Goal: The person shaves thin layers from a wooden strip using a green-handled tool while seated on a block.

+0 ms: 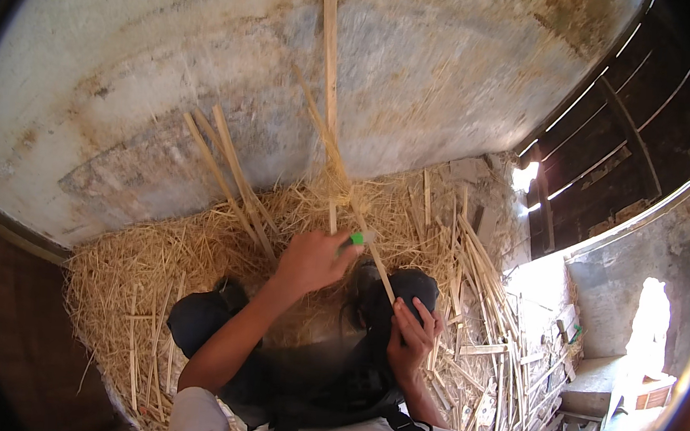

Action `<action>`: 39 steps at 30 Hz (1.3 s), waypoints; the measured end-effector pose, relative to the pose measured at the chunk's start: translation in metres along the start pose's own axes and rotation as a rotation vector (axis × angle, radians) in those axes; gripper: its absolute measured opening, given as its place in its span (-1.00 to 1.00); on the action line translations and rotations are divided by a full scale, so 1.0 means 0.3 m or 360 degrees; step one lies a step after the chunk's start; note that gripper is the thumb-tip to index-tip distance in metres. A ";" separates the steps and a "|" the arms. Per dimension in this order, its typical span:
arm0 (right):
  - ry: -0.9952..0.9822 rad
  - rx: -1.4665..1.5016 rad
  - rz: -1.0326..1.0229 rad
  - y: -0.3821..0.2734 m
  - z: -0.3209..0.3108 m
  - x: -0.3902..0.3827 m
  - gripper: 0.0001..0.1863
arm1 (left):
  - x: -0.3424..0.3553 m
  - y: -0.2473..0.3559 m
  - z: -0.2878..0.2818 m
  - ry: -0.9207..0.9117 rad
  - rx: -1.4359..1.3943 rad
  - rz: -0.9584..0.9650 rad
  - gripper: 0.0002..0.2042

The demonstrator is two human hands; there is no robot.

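My left hand [317, 258] grips a small green-handled tool [356, 239], apparently a knife with a blurred blade, held against a long, thin pale strip [381, 273]. The strip runs up diagonally into a wispy tangle of shavings [340, 175]. Low over my right knee, my right hand [414, 330] is closed on the strip's near end. An upright slat [329, 52] leans on the wall behind the shavings, and several more slats [225, 145] lean to the left.
Straw and shavings [120, 295] cover the floor around my dark-clad legs. Loose slats [488, 348] lie heaped to my right. A stained wall [172, 40] rises in front. At right are a dark slatted panel [609, 155], a bright opening and a ledge [591, 389].
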State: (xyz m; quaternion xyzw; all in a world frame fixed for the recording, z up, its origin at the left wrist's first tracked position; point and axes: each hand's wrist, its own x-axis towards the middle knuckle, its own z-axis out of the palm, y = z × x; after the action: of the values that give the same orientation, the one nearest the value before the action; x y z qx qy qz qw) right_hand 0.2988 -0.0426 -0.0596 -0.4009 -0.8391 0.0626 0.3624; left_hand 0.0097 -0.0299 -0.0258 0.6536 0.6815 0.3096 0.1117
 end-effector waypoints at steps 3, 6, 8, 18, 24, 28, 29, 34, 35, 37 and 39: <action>0.0009 0.0008 -0.0013 0.004 0.001 -0.006 -0.62 | -0.054 0.049 0.043 -0.0054 -0.0089 0.0212 -0.50; -0.0002 0.0005 0.0017 -0.008 -0.008 0.002 -0.64 | -0.032 0.034 0.038 0.0036 -0.0050 0.0173 -0.50; 0.0004 0.0018 0.0012 -0.010 -0.007 0.005 -0.64 | 0.012 0.005 -0.005 0.0001 -0.0044 -0.0044 -0.49; -0.0004 0.0016 0.0009 -0.014 -0.008 0.007 -0.63 | 0.014 -0.022 0.050 0.0311 0.0058 0.0045 -0.53; 0.0034 0.0015 -0.0004 0.001 0.006 -0.004 -0.68 | 0.051 -0.031 -0.035 -0.0098 -0.0259 -0.0134 -0.50; -0.0006 0.0012 -0.0008 -0.009 -0.008 0.005 -0.63 | 0.022 -0.031 0.017 0.0090 -0.0177 -0.0026 -0.48; -0.0004 0.0020 -0.0001 -0.010 -0.008 0.006 -0.64 | 0.047 -0.032 -0.011 0.0064 -0.0196 -0.0138 -0.48; -0.0004 0.0022 -0.0018 -0.008 -0.011 0.011 -0.62 | 0.093 -0.073 -0.047 -0.0018 -0.0168 -0.0203 -0.45; 0.0004 0.0018 -0.0023 -0.011 -0.013 0.012 -0.61 | 0.071 -0.051 -0.033 -0.0100 -0.0200 -0.0146 -0.45; 0.0025 0.0011 -0.0021 -0.013 -0.010 0.009 -0.61 | 0.027 -0.018 0.008 -0.0115 -0.0234 0.0038 -0.45; 0.0016 0.0019 -0.0028 -0.009 -0.009 0.003 -0.60 | -0.023 -0.004 0.055 0.0034 -0.0250 0.0255 -0.45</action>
State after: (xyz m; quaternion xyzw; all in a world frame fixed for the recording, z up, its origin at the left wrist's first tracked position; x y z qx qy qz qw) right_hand 0.2986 -0.0443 -0.0560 -0.3917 -0.8403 0.0625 0.3694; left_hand 0.0188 -0.0318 -0.0410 0.6919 0.6019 0.3769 0.1301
